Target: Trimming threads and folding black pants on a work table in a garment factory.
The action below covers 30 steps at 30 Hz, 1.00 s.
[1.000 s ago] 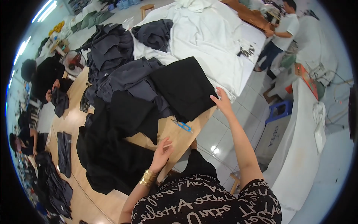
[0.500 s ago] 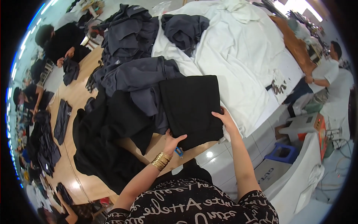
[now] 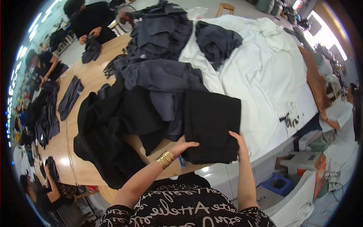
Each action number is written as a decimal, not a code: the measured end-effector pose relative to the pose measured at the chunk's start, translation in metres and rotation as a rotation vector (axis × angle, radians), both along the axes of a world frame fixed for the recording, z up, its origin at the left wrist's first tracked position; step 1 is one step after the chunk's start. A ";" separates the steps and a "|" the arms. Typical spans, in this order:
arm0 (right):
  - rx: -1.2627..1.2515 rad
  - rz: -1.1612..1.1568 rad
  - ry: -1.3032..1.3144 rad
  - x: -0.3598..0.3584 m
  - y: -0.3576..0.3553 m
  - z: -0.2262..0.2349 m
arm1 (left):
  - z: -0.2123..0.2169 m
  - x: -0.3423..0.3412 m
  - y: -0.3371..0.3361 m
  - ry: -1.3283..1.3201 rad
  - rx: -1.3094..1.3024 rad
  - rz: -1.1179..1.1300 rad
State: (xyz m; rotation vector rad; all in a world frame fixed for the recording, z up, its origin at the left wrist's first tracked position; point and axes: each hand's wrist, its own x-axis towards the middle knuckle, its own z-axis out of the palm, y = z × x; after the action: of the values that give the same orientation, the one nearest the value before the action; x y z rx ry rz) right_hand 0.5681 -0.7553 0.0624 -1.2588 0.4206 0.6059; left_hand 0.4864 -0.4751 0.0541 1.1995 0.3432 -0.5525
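A neatly folded piece of black fabric lies at the near edge of the work table, in front of me. My left hand grips its lower left edge, thumb on top and fingers tucked under and hidden. On the opposite side, my right hand holds the lower right edge, with the thumb over the fabric and the other fingers mostly out of sight. Just below my left hand shows a small blue object, partly covered. Loose black fabric is spread out left of the folded piece.
Dark grey garments are heaped beyond the fabric, and a large white cloth covers the table's right part. A blue stool stands on the floor at right. Co-workers handle dark garments along the left side; another person is at far right.
The view has swung, so the table and everything on it sits further right. Both hands keep hold of the folded black fabric, which stays near the table's edge.
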 end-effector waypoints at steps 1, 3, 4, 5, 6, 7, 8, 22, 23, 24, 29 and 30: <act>-0.035 -0.043 -0.080 -0.005 0.009 0.022 | 0.008 -0.007 0.001 -0.031 -0.013 0.049; -0.068 -0.049 -0.209 -0.017 0.022 0.067 | 0.025 -0.022 0.007 -0.086 0.031 0.103; -0.152 -0.064 -0.237 -0.022 0.019 0.081 | 0.059 -0.022 0.009 -0.140 0.059 0.007; -0.183 -0.073 -0.286 -0.032 0.023 0.101 | 0.061 -0.032 0.006 -0.250 0.086 0.069; -0.173 -0.106 -0.339 -0.040 0.024 0.108 | 0.067 -0.038 0.008 -0.297 0.133 0.066; -0.108 -0.088 -0.410 -0.045 0.027 0.110 | 0.071 -0.050 0.014 -0.342 0.066 0.108; -0.105 -0.074 -0.421 -0.050 0.037 0.112 | 0.067 -0.063 0.023 -0.370 -0.008 0.132; 0.136 0.950 -0.682 -0.263 0.475 0.135 | 0.106 -0.451 0.332 -0.198 0.397 1.108; 0.131 1.034 -0.716 -0.287 0.506 0.123 | 0.092 -0.485 0.349 -0.187 0.435 1.148; 0.166 1.074 -0.695 -0.304 0.534 0.096 | 0.083 -0.506 0.365 -0.182 0.396 1.193; -0.006 1.173 -0.760 -0.352 0.623 0.015 | 0.016 -0.551 0.446 -0.048 0.404 1.234; -0.120 1.268 -0.764 -0.359 0.623 0.004 | -0.008 -0.566 0.455 0.003 0.431 1.212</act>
State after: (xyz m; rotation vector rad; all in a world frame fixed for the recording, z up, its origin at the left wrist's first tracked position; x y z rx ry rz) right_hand 0.2091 -0.1321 0.0663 -1.6795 -1.0875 1.0599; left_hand -0.0796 -0.0200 0.0458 1.1560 1.1171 0.6018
